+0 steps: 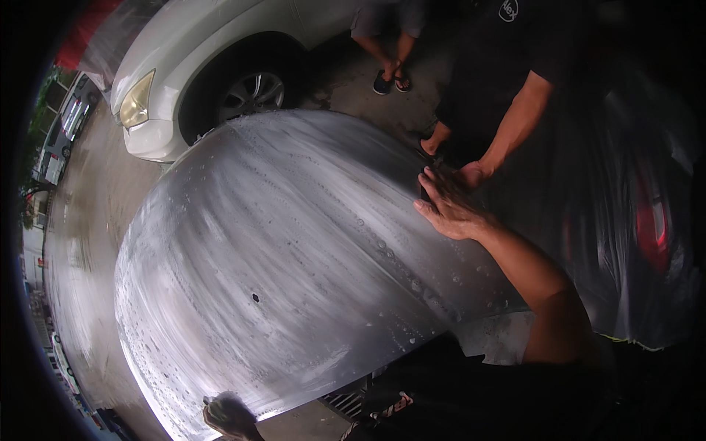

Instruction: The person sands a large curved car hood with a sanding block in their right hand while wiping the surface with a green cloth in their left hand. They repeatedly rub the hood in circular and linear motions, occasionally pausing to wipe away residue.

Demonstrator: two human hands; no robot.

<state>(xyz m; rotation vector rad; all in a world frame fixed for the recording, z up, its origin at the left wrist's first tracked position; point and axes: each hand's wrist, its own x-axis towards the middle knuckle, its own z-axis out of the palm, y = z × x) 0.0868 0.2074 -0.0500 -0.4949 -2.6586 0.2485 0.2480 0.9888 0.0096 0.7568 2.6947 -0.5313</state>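
A detached car hood (287, 242), grey and wet with streaks of suds, spreads in front of me. At its right edge my right hand (452, 212) lies with thumb and fingers apart around a small dark block (424, 192), pressed to the surface. The block is mostly hidden by the fingers. My left hand (229, 415) is at the near left edge of the hood, dark and blurred. Its fingers and anything in them cannot be made out.
A co-worker in dark clothes stands across, both hands (474, 173) close beside my right hand. Behind the hood stands a white car (158, 110). Another person's feet (392, 82) show farther back. Plastic sheeting (618, 250) covers a vehicle with a red light at right.
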